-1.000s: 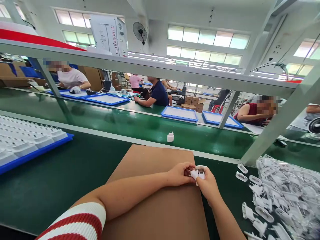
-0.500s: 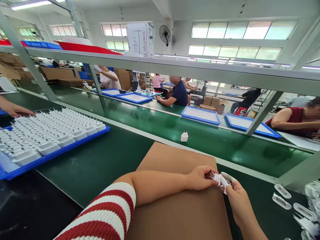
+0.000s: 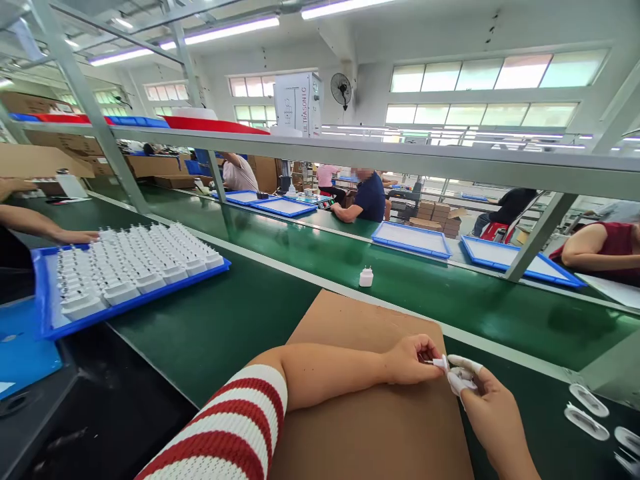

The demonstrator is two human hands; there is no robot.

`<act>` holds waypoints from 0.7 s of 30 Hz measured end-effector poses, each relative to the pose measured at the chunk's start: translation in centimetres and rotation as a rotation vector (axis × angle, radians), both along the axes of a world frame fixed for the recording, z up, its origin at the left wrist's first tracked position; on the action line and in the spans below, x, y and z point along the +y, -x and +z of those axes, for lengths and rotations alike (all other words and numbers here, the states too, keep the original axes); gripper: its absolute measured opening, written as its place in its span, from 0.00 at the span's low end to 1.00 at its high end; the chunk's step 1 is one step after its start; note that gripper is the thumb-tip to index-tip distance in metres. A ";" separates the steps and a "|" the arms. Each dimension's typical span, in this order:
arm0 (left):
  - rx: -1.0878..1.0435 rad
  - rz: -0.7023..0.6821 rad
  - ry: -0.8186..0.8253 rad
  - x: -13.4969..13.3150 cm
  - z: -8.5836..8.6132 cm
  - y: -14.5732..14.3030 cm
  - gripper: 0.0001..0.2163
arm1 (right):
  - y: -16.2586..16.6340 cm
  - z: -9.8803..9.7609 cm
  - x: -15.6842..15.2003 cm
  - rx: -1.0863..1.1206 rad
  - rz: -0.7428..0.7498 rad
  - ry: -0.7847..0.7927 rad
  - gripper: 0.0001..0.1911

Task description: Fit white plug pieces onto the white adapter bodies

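Note:
My left hand [image 3: 413, 360] pinches a white plug part [image 3: 440, 363] with thin metal pins that point back towards its fingers. Facing it from the right, my right hand [image 3: 495, 407] wears white covers on its thumb and fingertip. Its curled fingers hold a small white plastic part [image 3: 466, 380], partly hidden, close to the plug part; I cannot tell whether the two touch. Both hands are above the right edge of a brown cardboard sheet [image 3: 370, 427]. Just past the sheet stands a white plug adapter [image 3: 366, 277], prongs up.
On the left, a blue tray [image 3: 145, 293] carries rows of white plug adapters, with a co-worker's hand [image 3: 75, 237] at its far edge. Several oval white shells [image 3: 586, 421] lie at right. A metal shelf post [image 3: 543, 233] rises beyond; co-workers sit across the green bench.
My right fingers have opened a little and drawn slightly back from the plug part. My left hand keeps its pinch. The view has shifted left and up.

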State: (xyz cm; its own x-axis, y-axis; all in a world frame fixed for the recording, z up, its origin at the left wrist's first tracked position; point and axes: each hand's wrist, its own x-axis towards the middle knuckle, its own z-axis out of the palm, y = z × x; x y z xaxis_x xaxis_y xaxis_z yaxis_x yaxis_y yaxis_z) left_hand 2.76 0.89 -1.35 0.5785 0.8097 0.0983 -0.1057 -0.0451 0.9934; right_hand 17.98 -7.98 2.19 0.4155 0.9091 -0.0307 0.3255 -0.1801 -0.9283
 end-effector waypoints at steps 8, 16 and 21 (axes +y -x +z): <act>0.006 -0.011 0.005 -0.2 0.2 0.1 0.13 | -0.1 0.6 -0.8 -0.111 -0.148 -0.047 0.19; 0.123 -0.050 -0.048 -0.6 0.9 0.4 0.10 | 1.1 1.1 -1.5 -0.175 -0.149 -0.217 0.21; 0.159 -0.107 -0.165 -0.7 2.3 0.5 0.10 | 1.9 1.6 -1.2 -0.088 -0.027 -0.380 0.13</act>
State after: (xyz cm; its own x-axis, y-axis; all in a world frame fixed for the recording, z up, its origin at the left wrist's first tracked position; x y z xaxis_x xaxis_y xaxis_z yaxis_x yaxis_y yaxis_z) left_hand 2.25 0.15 0.98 0.6785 0.7240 0.1246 0.0387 -0.2045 0.9781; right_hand 16.11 -9.14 3.83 0.4251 0.8376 0.3431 0.4070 0.1617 -0.8990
